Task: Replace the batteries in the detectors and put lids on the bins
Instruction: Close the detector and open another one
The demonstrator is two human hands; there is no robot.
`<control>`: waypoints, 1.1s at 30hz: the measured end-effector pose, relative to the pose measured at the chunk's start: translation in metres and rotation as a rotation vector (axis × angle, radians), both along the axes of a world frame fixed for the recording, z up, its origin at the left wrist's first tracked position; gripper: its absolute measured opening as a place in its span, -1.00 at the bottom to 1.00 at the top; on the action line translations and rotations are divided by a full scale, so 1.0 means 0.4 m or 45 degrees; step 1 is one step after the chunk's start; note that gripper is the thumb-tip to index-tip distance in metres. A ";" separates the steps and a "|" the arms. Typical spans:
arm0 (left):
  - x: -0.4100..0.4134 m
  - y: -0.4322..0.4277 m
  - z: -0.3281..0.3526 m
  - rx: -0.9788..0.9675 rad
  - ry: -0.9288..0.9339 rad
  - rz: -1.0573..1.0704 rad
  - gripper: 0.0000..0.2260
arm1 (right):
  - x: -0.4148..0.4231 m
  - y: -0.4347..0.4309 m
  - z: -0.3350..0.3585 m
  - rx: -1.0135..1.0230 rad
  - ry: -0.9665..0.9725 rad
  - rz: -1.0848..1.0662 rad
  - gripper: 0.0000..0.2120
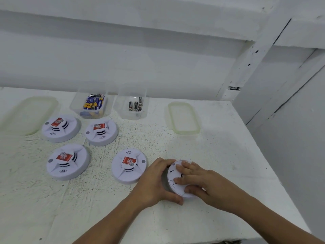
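Detector number five (177,180) is found in the lower middle of the frame, a little to the right, and it is turned so its flat back is seen. It is tipped up on its edge a bit. It is clamped by both hands. The left hand (154,182) is curled round its left rim, with the thumb pressed at the lower edge. The right hand (202,182) is laid over its back, and the fingers (184,166) are spread flat across it. Both arms are stretched in from the bottom of the frame.

Four more detectors are set face up on the white surface (219,155): one (129,166) just beside the left hand, one (67,162) at the lower left, one (60,128) at the upper left, and one (101,132) next to it. Behind them, two clear bins are kept near the wall. Blue and yellow batteries (93,103) are seen in the left bin (77,106), and dark batteries (135,105) in the right bin (121,110). Neither bin is covered. One lid (26,115) is laid flat at the far left, and the other lid (182,118) at the upper right of the surface.

Open room is left to the right of the hands and in front of them. The right edge of the surface is close to the right arm, and the front edge is seen at the bottom right.
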State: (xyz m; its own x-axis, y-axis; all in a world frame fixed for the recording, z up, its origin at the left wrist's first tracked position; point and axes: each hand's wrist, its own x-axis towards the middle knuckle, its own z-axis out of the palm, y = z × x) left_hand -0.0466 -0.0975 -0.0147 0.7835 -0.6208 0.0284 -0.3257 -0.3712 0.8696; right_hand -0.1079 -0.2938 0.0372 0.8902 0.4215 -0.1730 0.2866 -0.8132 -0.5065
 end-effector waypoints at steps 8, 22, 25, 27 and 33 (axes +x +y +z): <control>-0.006 -0.002 0.002 0.003 0.016 0.034 -0.18 | -0.014 0.019 -0.020 0.006 0.006 -0.115 -0.46; -0.014 0.000 0.016 0.021 0.074 0.037 -0.19 | -0.059 0.010 -0.026 0.499 -0.056 -0.414 -0.56; -0.015 0.000 0.027 0.022 0.100 0.027 -0.21 | -0.082 -0.010 -0.044 0.422 -0.053 -0.372 -0.39; -0.017 -0.002 0.030 -0.008 0.170 0.061 -0.24 | -0.083 -0.016 -0.065 0.335 -0.106 -0.330 -0.39; -0.023 -0.012 0.053 -0.277 0.394 0.191 -0.61 | -0.051 -0.008 -0.009 0.728 -0.084 -0.600 -0.71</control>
